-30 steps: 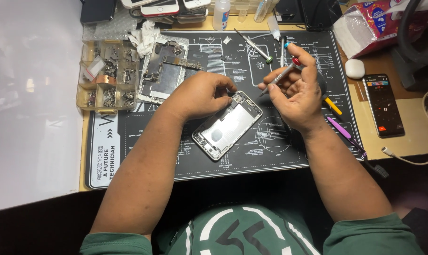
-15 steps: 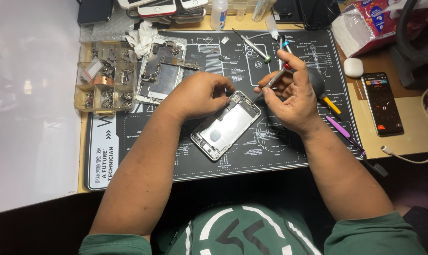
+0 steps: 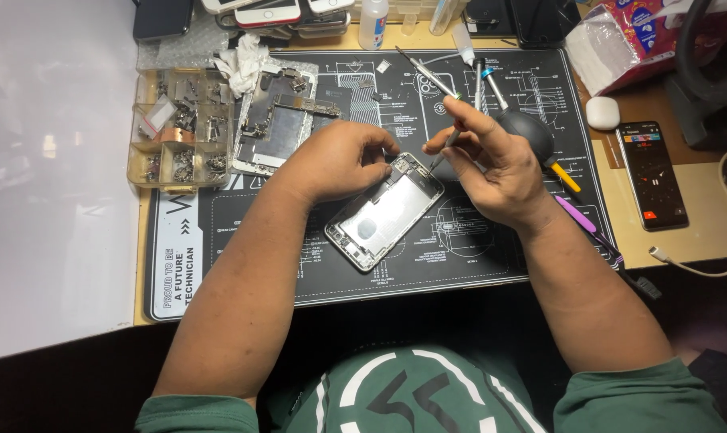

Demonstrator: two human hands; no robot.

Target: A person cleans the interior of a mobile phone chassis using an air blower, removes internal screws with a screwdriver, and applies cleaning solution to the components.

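An opened phone frame (image 3: 384, 212), silver and lying diagonally, is seen in the middle of a dark printed work mat (image 3: 476, 256). Its far end is pinched by the left hand (image 3: 335, 160). A thin screwdriver (image 3: 453, 135) is gripped by the closed fingers of the right hand (image 3: 492, 164), its tip set at the frame's far corner. A clear parts tray (image 3: 179, 132) is placed to the left, and a lit dark phone (image 3: 650, 174) to the right.

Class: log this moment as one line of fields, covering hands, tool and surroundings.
left hand: steadies phone frame | right hand: holds screwdriver, tip at frame's top edge | mat: under frame | parts tray: left of mat
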